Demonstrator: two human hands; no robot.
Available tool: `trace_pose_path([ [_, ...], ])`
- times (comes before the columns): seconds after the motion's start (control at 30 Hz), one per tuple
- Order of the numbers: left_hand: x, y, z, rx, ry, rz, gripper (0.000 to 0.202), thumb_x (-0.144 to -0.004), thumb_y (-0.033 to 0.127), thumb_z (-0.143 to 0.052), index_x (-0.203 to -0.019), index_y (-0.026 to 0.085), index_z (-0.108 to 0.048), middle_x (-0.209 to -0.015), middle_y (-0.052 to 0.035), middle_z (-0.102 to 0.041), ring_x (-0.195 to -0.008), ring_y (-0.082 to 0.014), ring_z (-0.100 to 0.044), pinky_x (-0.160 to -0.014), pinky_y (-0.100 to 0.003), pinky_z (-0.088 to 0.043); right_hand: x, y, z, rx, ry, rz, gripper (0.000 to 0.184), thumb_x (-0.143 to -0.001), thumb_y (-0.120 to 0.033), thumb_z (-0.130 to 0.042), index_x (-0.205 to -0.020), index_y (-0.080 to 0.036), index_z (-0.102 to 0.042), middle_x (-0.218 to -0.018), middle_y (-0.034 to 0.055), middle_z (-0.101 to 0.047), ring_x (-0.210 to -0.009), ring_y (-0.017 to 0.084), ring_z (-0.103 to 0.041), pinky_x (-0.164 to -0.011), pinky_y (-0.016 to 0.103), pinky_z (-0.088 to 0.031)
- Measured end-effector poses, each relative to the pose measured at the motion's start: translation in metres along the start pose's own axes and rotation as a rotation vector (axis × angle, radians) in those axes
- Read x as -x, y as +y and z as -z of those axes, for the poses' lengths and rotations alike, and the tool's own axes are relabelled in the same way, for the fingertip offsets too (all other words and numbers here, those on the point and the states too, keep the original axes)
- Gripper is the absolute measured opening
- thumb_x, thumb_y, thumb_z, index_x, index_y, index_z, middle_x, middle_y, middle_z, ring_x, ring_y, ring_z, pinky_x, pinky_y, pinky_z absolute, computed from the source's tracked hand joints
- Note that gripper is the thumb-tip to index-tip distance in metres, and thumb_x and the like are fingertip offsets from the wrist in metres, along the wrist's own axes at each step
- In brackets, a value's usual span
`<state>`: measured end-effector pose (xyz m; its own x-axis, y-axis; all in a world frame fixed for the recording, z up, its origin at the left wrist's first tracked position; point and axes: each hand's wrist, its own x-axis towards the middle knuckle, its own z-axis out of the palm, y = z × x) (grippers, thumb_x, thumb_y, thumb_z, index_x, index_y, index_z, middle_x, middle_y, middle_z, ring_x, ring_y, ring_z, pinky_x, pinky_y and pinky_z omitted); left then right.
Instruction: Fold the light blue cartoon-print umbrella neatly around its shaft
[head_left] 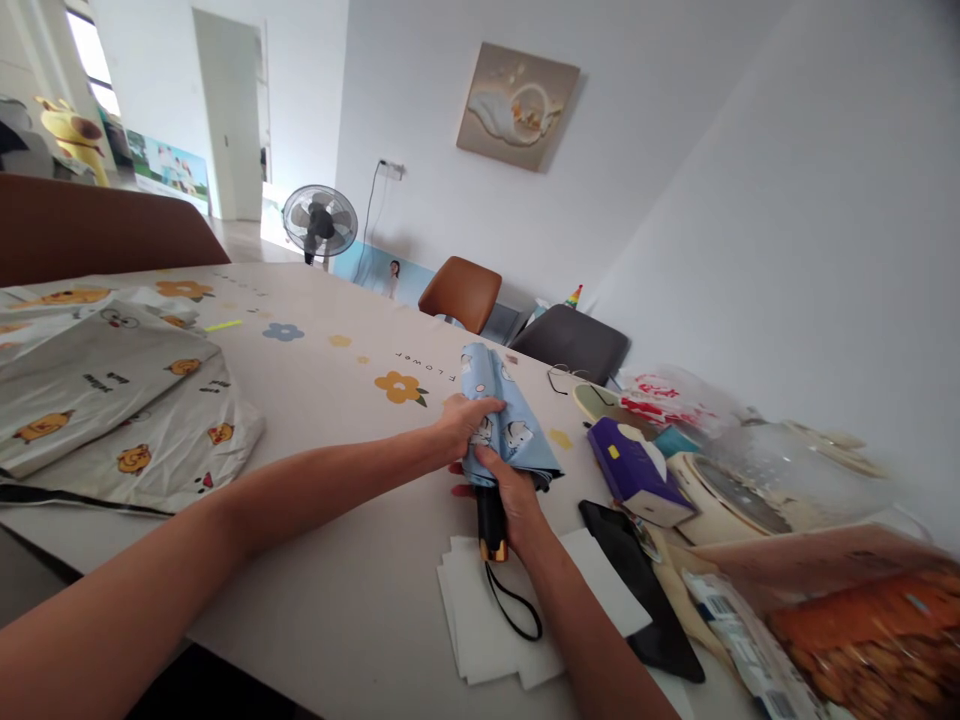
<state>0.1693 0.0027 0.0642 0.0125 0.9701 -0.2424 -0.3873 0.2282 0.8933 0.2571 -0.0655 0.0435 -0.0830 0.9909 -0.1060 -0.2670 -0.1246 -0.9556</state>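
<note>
A light blue folding umbrella point(517, 436) with cartoon animals on its cloth is held over the table, its canopy folded down and partly wrapped. My left hand point(466, 425) grips the cloth from the left side, thumb across the folds. Around the lower canopy and the top of the black handle my right hand point(514, 495) is closed. The handle ends in a gold-coloured cap, from which a black wrist strap hangs over some white paper sheets point(480, 610). A loose flap of cloth sticks out to the right of my hands.
A white cartoon-print cloth point(165, 400) lies on the table point(337, 560) at the left. To the right are a black tablet-like slab point(652, 600), a purple tissue box point(637, 470), glasses point(562, 380), a cream appliance point(720, 490) and food bags point(877, 630). Chairs point(461, 293) and a fan point(320, 222) stand beyond.
</note>
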Motion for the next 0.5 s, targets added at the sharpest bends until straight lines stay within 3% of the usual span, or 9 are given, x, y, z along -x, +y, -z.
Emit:
trace_pose_path([
  [0.13, -0.001, -0.004, 0.002, -0.034, 0.055, 0.043, 0.024, -0.058, 0.026, -0.071, -0.072, 0.014, -0.056, -0.075, -0.0083, -0.061, -0.072, -0.0219, -0.060, -0.056, -0.028, -0.049, -0.003, 0.005, 0.000, 0.127, 0.043, 0.066, 0.030, -0.066, -0.031, -0.067, -0.088, -0.014, -0.055, -0.062, 0.0011, -0.061, -0.045, 0.016, -0.058, -0.031, 0.025, -0.046],
  [0.27, -0.005, -0.008, 0.005, -0.045, 0.074, 0.083, 0.028, -0.055, 0.030, -0.073, -0.069, 0.014, -0.055, -0.072, -0.0073, -0.060, -0.072, -0.0221, -0.059, -0.056, -0.028, -0.048, -0.003, 0.013, 0.000, 0.213, 0.047, 0.047, 0.024, -0.071, -0.037, -0.060, -0.071, -0.015, -0.051, -0.044, -0.0041, -0.050, -0.030, 0.008, -0.042, -0.027, 0.020, -0.036],
  [0.5, -0.030, -0.005, 0.017, 0.127, -0.038, 0.143, 0.038, -0.055, 0.034, -0.074, -0.080, 0.013, -0.056, -0.076, -0.0073, -0.061, -0.070, -0.0202, -0.060, -0.059, -0.031, -0.052, 0.001, 0.017, -0.006, 0.070, 0.010, 0.001, 0.024, -0.067, -0.035, -0.063, -0.075, -0.014, -0.053, -0.061, -0.0008, -0.056, -0.040, 0.008, -0.044, -0.027, 0.019, -0.036],
])
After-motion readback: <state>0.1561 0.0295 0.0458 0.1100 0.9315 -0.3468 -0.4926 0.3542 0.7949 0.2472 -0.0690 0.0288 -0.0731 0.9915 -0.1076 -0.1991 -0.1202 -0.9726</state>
